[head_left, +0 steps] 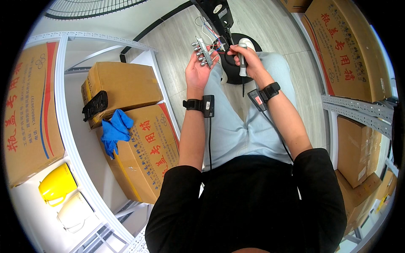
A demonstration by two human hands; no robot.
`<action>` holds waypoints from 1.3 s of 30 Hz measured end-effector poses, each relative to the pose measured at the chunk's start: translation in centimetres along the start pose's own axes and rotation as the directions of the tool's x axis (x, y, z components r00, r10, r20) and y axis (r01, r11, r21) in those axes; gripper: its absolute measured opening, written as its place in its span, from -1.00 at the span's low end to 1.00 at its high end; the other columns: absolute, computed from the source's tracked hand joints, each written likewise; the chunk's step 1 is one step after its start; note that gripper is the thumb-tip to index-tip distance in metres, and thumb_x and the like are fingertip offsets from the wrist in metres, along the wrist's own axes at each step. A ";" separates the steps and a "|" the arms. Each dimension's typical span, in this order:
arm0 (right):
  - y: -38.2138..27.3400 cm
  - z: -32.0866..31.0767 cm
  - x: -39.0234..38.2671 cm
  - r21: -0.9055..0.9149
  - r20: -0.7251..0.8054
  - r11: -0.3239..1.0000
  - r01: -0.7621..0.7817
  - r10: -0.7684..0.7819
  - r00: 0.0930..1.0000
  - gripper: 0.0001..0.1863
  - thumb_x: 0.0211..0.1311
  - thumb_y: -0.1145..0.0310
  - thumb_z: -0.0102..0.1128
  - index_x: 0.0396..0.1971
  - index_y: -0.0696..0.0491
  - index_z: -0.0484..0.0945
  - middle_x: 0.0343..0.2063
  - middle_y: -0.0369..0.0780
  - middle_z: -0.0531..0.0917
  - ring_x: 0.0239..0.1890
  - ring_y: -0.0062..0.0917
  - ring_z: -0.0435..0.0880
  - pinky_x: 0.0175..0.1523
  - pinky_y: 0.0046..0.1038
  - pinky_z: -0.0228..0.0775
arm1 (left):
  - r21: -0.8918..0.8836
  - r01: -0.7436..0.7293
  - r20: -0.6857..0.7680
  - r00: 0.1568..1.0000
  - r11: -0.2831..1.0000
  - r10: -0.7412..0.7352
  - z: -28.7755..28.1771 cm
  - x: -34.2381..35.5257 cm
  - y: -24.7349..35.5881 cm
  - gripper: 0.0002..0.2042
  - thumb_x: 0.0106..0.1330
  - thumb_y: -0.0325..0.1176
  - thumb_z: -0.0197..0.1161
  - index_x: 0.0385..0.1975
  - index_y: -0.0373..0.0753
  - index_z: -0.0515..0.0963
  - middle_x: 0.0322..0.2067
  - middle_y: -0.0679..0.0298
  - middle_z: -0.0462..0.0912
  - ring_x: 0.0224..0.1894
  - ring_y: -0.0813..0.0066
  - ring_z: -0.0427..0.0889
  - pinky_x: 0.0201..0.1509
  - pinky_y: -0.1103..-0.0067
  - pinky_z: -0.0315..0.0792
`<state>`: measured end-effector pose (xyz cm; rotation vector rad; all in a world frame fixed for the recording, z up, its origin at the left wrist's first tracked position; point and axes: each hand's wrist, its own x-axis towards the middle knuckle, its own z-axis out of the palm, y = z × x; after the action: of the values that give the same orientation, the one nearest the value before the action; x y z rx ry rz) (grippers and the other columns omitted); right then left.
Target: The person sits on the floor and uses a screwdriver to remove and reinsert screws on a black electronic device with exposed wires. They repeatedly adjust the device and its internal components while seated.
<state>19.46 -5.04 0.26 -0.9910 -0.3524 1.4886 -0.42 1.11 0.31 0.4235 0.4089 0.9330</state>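
My left hand (pixel 198 75) is turned palm up, its fingers holding a push-button switch block (pixel 203 52), a metal strip with several grey knobs. Coloured wires (pixel 207 30) run near the switch toward a black fan housing (pixel 216 17) at the top. My right hand (pixel 254 65) is closed around a screwdriver (pixel 243 61) with a grey handle. The dark shaft points back toward me, away from the switch. My right thumb and fingertips are close to the black post below the housing; whether they touch it or a wire is unclear.
A round black base (pixel 236 69) stands on the floor between my feet. Shelves on the left hold cardboard boxes (pixel 126 82), a blue cloth (pixel 117 130), a black slotted part (pixel 96 104), a yellow mug (pixel 58 184) and a cream mug (pixel 76 212). More boxes (pixel 356 50) line the right.
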 end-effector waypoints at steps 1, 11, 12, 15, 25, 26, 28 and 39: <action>0.0 0.0 0.0 -0.001 -0.004 1.000 0.003 -0.003 1.000 -0.73 0.19 0.26 0.28 -0.23 0.15 0.60 -0.40 -0.27 0.68 -0.54 -0.75 0.46 -0.49 -0.69 0.29 | -0.002 0.001 0.001 1.000 1.000 -0.001 0.0 0.0 0.0 -0.61 0.51 -0.25 -0.19 0.21 -0.34 0.26 0.19 -0.06 0.37 0.19 -0.15 0.39 0.32 0.02 0.25; -0.1 0.2 -0.3 0.003 -0.012 1.000 0.002 -0.002 1.000 -0.73 0.18 0.26 0.29 -0.24 0.14 0.59 -0.41 -0.28 0.68 -0.54 -0.75 0.46 -0.49 -0.69 0.28 | 0.008 0.005 0.020 1.000 1.000 -0.005 -0.1 0.0 0.0 -0.62 0.51 -0.24 -0.19 0.19 -0.31 0.29 0.18 -0.06 0.38 0.18 -0.14 0.40 0.31 0.02 0.25; -0.1 0.2 -0.3 0.002 -0.012 1.000 0.001 -0.001 1.000 -0.73 0.18 0.26 0.29 -0.24 0.14 0.59 -0.41 -0.28 0.68 -0.54 -0.75 0.46 -0.49 -0.69 0.28 | 0.009 0.005 0.015 1.000 1.000 -0.006 0.0 0.0 0.0 -0.62 0.51 -0.24 -0.19 0.19 -0.31 0.29 0.18 -0.06 0.38 0.18 -0.14 0.40 0.31 0.02 0.25; -0.2 0.3 -0.3 0.001 -0.013 1.000 -0.002 0.002 1.000 -0.73 0.18 0.26 0.28 -0.24 0.15 0.59 -0.41 -0.28 0.68 -0.54 -0.75 0.46 -0.49 -0.69 0.28 | 0.012 0.005 0.010 1.000 1.000 -0.005 -0.1 0.0 0.0 -0.62 0.50 -0.25 -0.18 0.19 -0.30 0.29 0.18 -0.06 0.38 0.17 -0.14 0.40 0.31 0.01 0.25; -0.2 0.3 -0.2 -0.033 0.055 0.999 0.018 -0.017 0.998 -0.76 0.22 0.26 0.28 -0.23 0.09 0.58 -0.41 -0.28 0.66 -0.55 -0.77 0.43 -0.49 -0.70 0.24 | 0.303 -0.015 -0.004 1.000 0.953 0.017 1.6 -0.2 -0.7 -0.50 0.38 -0.47 -0.01 0.31 -0.28 0.11 0.10 -0.02 0.39 0.06 0.02 0.53 0.11 0.08 0.47; -0.2 0.5 -0.2 -0.056 0.052 0.998 0.030 -0.028 0.998 -0.74 0.21 0.26 0.29 -0.19 0.09 0.58 -0.41 -0.30 0.65 -0.54 -0.78 0.42 -0.49 -0.70 0.24 | 0.359 -0.026 -0.016 0.999 0.933 0.034 1.7 -0.3 -0.8 -0.47 0.37 -0.49 0.01 0.34 -0.28 0.08 0.10 -0.02 0.37 0.05 0.04 0.54 0.10 0.10 0.49; -0.1 0.8 -0.4 -0.103 0.048 0.993 0.055 -0.050 0.998 -0.68 0.21 0.26 0.30 -0.10 0.11 0.57 -0.42 -0.33 0.63 -0.54 -0.80 0.41 -0.49 -0.71 0.22 | 0.399 -0.008 0.015 1.000 0.917 0.002 1.8 -0.2 -1.0 -0.39 0.33 -0.54 0.07 0.37 -0.27 0.04 0.12 0.01 0.34 0.04 0.11 0.55 0.09 0.17 0.51; -0.7 1.7 -1.0 -0.263 0.060 0.963 0.059 -0.045 0.997 -0.45 0.13 0.22 0.38 0.09 0.16 0.49 -0.49 -0.42 0.54 -0.55 -0.80 0.42 -0.49 -0.70 0.21 | 0.643 0.064 -0.005 0.997 0.763 -0.079 1.8 0.0 -1.4 -0.41 0.20 -0.54 0.30 0.27 -0.20 0.31 0.01 0.25 0.41 -0.07 0.52 0.56 -0.05 0.61 0.45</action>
<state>18.49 -5.27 2.13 -1.1446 -0.6249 1.4468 1.42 0.02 1.12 1.0435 0.7259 0.6890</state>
